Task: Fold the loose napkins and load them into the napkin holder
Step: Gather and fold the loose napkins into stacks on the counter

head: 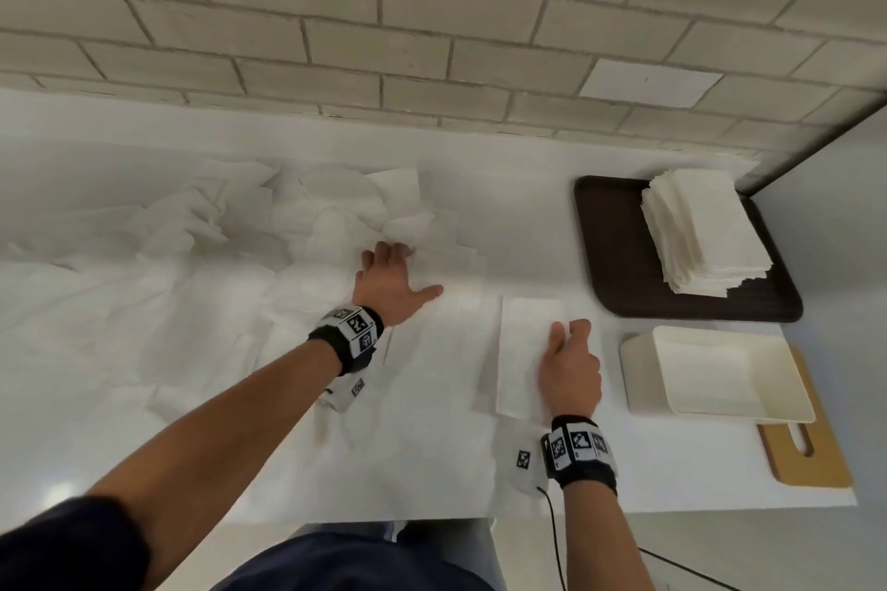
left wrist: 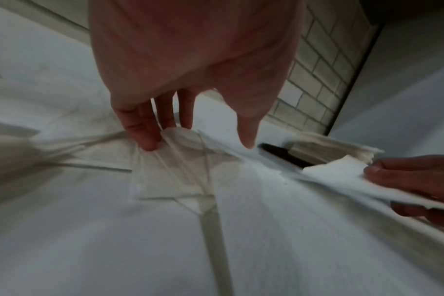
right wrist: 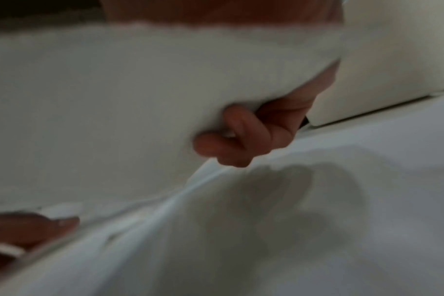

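A heap of loose white napkins (head: pixel 216 254) covers the left half of the white counter. My left hand (head: pixel 398 269) reaches to the heap's right edge. Its fingertips (left wrist: pixel 145 138) touch one crumpled loose napkin (left wrist: pixel 180 144), with the thumb held apart. My right hand (head: pixel 566 336) grips a folded napkin (head: pixel 525 350) at its right edge, just above the counter. In the right wrist view the fingers (right wrist: pixel 228 144) curl under that folded napkin (right wrist: pixel 114 100). The cream box-shaped napkin holder (head: pixel 643 379) stands just right of the right hand, with nothing visible inside it.
A dark brown tray (head: pixel 609 245) at the back right carries a tall stack of folded napkins (head: pixel 705 230). A wooden board (head: pixel 811 461) lies under the holder near the counter's right edge. A brick wall runs along the back.
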